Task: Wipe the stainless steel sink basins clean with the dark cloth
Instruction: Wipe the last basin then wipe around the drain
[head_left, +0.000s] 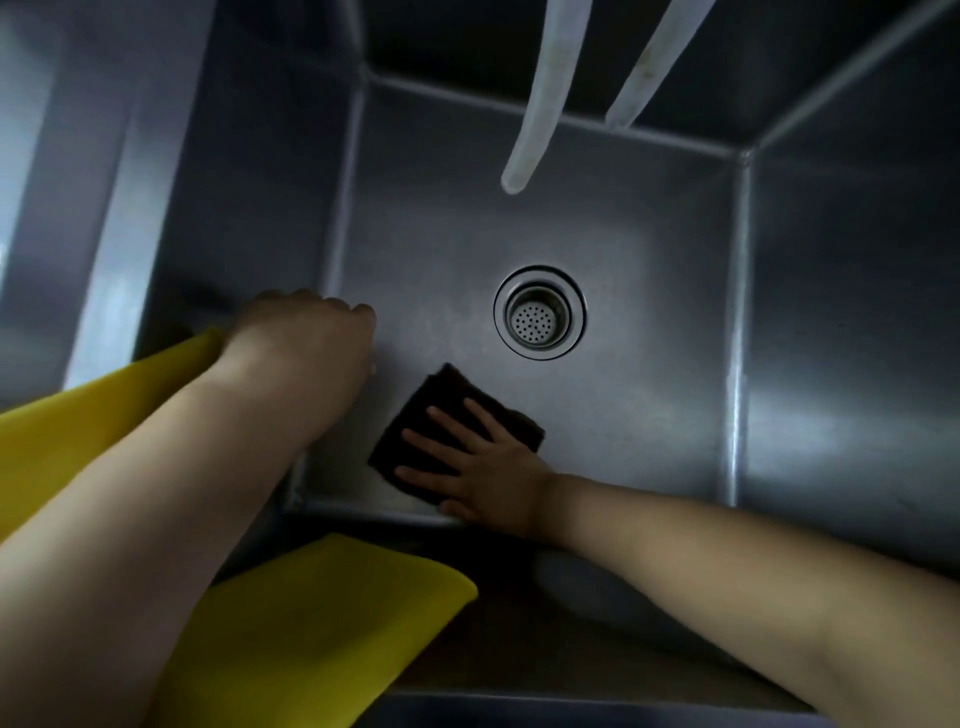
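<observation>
The dark cloth (457, 431) is pressed flat by the right hand (483, 467) near the sink's (649, 364) front-left corner, so it rubs; the left hand (306, 338) is curled over the left edge, maybe for balance, its grip hidden.

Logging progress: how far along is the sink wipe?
Done: can't confirm any area finished; the steel shows no clear wiped or dirty zones. In hand: right hand, fingers flat, presses the dark cloth on the basin floor near the front-left corner, short of the drain. Left hand rests against the left wall. Left: presumably the remaining floor, the walls and any other basin.

Probably commercial kitchen: deep steel sink (779, 312)
</observation>
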